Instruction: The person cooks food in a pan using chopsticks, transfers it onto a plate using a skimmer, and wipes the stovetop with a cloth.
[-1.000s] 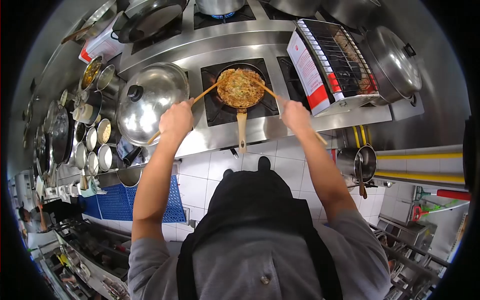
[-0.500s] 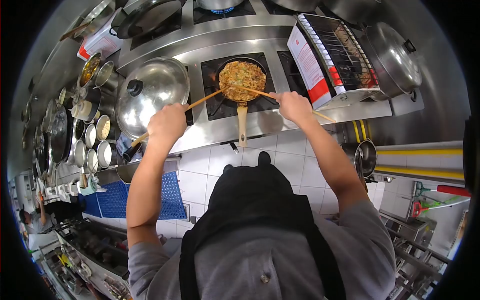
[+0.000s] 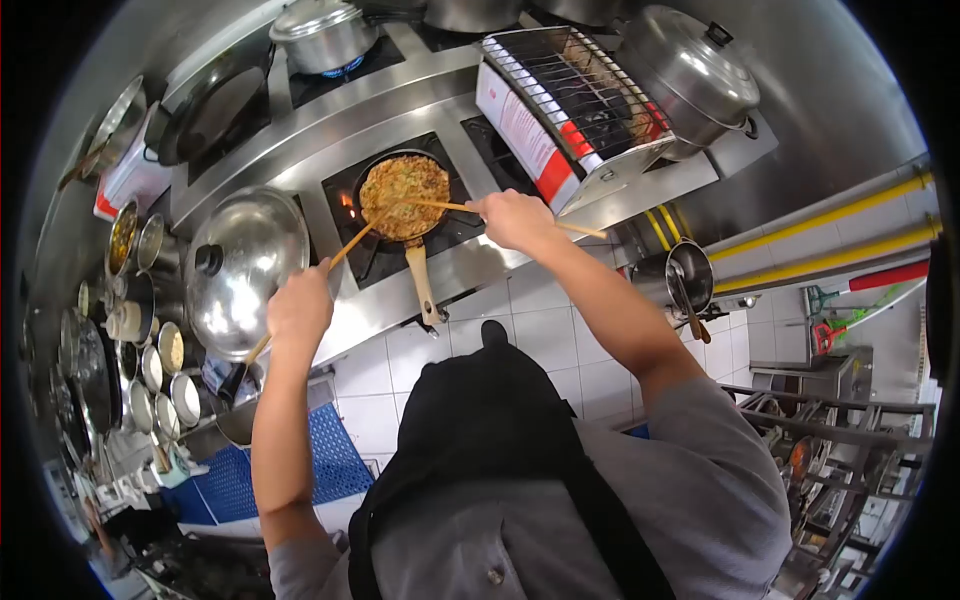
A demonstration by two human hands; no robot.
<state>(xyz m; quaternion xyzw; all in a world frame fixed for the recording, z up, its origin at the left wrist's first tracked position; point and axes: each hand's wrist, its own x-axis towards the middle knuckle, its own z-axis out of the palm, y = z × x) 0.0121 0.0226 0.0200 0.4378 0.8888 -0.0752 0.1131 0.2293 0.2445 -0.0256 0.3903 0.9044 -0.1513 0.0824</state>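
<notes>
A browned, round pancake-like food [image 3: 404, 195] fills a black frying pan on a stove burner [image 3: 350, 262], its wooden handle [image 3: 421, 285] pointing toward my body. My left hand [image 3: 301, 305] is closed around a wooden stick [image 3: 357, 240], whose far tip reaches the pan's near left edge. In my right hand [image 3: 514, 219] is a second wooden stick [image 3: 580, 229], lying nearly level, with its tip over the near part of the food. The two tips are close together; whether they touch is unclear. A small orange flame shows left of the pan.
Left of the pan lies a large domed metal lid [image 3: 245, 270]. Metal bowls [image 3: 184, 398] crowd the far left. Back right are a wire-topped grill [image 3: 580, 100] and a lidded pot [image 3: 690, 75]. Another pot [image 3: 322, 38] stands over a blue flame behind.
The view has turned and shifted, so the pan and stove appear farther left. From wide apart on the food's sides, the stick tips have come together at its near edge.
</notes>
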